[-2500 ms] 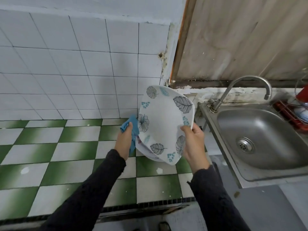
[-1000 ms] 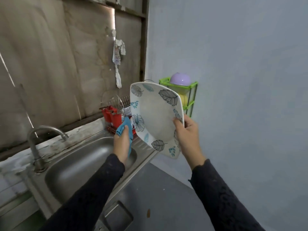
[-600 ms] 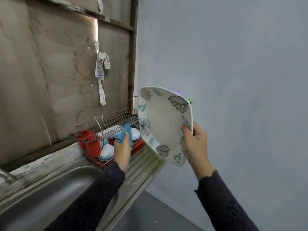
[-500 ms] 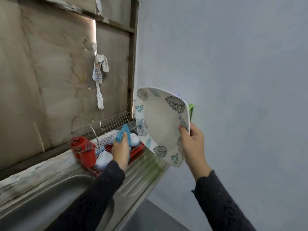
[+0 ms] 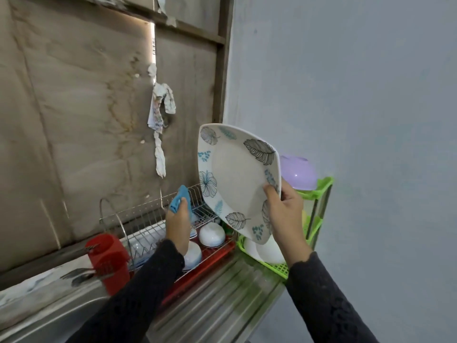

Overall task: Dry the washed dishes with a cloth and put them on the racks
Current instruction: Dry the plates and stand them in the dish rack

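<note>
The drainboard is lying under both forearms. The wire rack is sitting just behind the left hand, with white bowls lying in it beside that wrist. The green rack is standing behind the right hand. That hand is gripping the plate by its lower right rim, holding it tilted in the air above both racks. The left hand, apart from the plate, is clutching the cloth.

- Ribbed steel drainboard, beside the sink.
- Wire dish rack on a red tray, standing on it.
- Green plastic rack, at its right end.
</note>
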{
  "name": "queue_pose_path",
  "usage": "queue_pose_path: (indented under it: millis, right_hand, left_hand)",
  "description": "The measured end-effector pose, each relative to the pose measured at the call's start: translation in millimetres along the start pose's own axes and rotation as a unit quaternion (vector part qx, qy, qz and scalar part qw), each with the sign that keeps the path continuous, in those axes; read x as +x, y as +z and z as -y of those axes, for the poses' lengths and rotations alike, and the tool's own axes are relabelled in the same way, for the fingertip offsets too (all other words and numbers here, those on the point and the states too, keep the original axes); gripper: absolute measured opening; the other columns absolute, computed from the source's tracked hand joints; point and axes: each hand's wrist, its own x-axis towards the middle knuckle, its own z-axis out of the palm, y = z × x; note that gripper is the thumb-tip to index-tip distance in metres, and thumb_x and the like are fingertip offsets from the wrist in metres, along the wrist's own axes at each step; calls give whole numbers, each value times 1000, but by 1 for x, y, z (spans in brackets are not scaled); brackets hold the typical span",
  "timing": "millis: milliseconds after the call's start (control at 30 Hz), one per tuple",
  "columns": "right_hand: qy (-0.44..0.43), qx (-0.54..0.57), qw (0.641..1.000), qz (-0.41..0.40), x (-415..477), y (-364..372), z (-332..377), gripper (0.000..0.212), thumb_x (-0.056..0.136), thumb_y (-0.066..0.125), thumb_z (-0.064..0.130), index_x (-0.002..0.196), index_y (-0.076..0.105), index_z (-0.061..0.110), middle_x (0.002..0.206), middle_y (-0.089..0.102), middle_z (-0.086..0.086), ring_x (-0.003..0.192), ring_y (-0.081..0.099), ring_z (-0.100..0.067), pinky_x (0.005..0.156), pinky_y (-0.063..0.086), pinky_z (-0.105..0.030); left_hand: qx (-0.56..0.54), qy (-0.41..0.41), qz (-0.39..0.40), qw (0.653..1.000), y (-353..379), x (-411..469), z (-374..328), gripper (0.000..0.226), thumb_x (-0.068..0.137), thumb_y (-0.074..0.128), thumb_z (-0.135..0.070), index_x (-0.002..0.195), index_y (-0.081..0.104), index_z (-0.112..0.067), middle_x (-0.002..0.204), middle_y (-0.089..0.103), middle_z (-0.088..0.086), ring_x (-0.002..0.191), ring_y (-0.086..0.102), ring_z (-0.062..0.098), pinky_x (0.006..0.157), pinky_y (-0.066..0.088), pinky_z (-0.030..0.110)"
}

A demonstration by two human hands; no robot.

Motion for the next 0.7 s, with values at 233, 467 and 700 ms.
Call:
queue_pose_path:
  millis: [233,467,700]
  right_hand:
    - [20,32,998,45,71,10,-50,21,98,56,3,98,75,13,86,68,2,80,61,-14,73,52,-33]
    - [46,38,990,126,153,28,-92,31,98,52,1,113,74,16,92,73,-5,79,61,-19,68,55,-37]
    - [70,-8,984,162,194,69,-125,45,89,45,-2,112,75,24,60,52,15,54,39,-5,53,33,-22]
  left_hand:
    - [2,8,-91,996,29,42,17,36,104,44,-28,134,51,-9,114,59,12,98,56,27,93,48,48]
    - [-11,11,-155,988,71,87,28,28,104,45,-27,129,51,-15,125,56,8,115,55,25,101,44,38]
    - [-5,26,-224,974,84,105,41,29,104,45,-27,129,52,-14,105,60,-2,102,58,20,90,48,35]
